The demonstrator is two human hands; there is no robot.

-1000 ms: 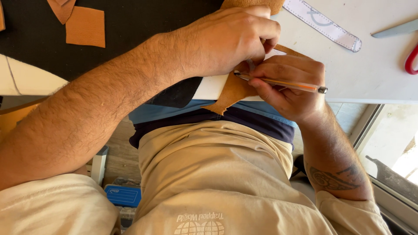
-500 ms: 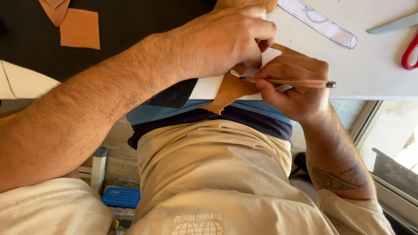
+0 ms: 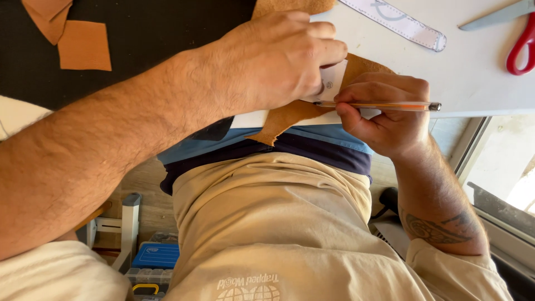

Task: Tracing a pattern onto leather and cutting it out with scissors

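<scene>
Beneath the clenched fingers of the left hand lies a small white paper template, pinned flat on a piece of tan leather at the near edge of the white table. The knuckles are curled and the fingertips press down, so only one corner of the template shows just past them. The leather spreads out from under that hand: one ragged tip hangs over the table edge just below the fingers, and another part rises beyond the knuckles at the top of the view.

Touching the template's edge from the other side, the right hand grasps an orange pencil between thumb and bent fingers. The pencil lies almost level, its tip at the template just beside the left fingertips, its dark end pointing away past the right knuckles. The two hands are nearly touching over the leather.

Beyond the right knuckles, well apart on the table, lies a clear plastic ruler; farther the same way are red-handled scissors at the frame's border. On the far side of the left forearm a black cutting mat carries a square tan leather patch and a second scrap just beside it. Below the table edge, near the left elbow, a blue plastic case sits on the floor.
</scene>
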